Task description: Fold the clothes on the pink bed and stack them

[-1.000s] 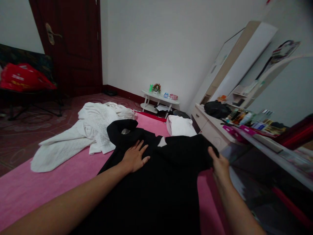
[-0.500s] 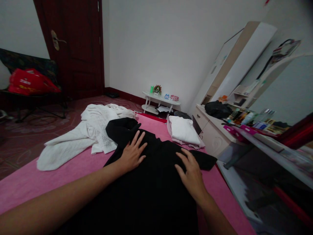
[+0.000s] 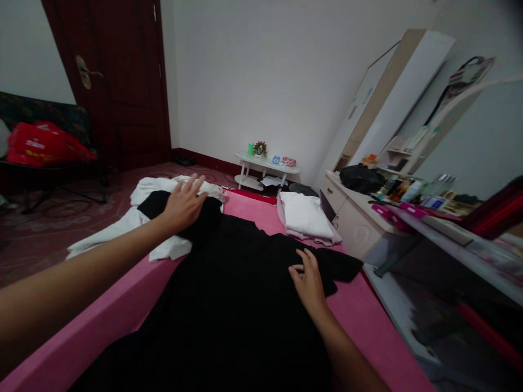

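Note:
A black short-sleeved shirt (image 3: 241, 294) lies spread over the pink bed cover (image 3: 368, 316). My left hand (image 3: 186, 204) is over its left sleeve, fingers stretched out and a little blurred; whether it touches the cloth I cannot tell. Under that sleeve, rumpled white clothing (image 3: 171, 247) hangs at the bed's left edge. My right hand (image 3: 308, 280) rests at the shirt's right side near the shoulder, fingers loosely bent and apart, with nothing seen in them. Beyond the shirt's right sleeve sits a folded white garment (image 3: 306, 215) on top of pinkish cloth.
A dresser (image 3: 355, 223) with a black bag (image 3: 362, 178) and several bottles runs along the right, beside a glass-topped table (image 3: 453, 253). Against the far wall is a small white table (image 3: 267, 163). At left, a chair holds a red bag (image 3: 47, 144) near the dark door (image 3: 122, 81).
My left hand has moved left and away from the shirt's collar area to the left sleeve, which now lies spread out over the white clothing. My right hand has barely shifted.

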`<move>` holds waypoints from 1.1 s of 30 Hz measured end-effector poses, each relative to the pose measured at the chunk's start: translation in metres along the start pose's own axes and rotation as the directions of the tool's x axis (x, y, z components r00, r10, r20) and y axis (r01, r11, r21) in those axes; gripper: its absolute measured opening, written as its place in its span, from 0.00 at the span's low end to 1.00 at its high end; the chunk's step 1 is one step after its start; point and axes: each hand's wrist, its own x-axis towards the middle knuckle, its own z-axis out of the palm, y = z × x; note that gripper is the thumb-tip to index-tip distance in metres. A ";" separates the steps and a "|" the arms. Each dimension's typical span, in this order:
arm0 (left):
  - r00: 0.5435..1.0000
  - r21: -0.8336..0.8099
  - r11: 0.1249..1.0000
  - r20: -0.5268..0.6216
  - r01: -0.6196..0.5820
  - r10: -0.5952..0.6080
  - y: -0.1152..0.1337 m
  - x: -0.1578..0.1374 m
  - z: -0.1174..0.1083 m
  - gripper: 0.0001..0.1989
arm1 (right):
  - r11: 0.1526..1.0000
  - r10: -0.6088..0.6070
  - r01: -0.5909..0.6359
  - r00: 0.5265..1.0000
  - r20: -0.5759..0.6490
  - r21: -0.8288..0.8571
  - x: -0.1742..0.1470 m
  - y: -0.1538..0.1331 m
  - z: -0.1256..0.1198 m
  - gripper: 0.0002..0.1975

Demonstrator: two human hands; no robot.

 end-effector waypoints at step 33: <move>0.753 -0.634 0.595 -0.029 0.494 -0.657 0.075 0.045 0.087 0.07 | 0.929 0.145 -0.297 0.841 -0.521 -0.221 0.102 0.063 -0.066 0.10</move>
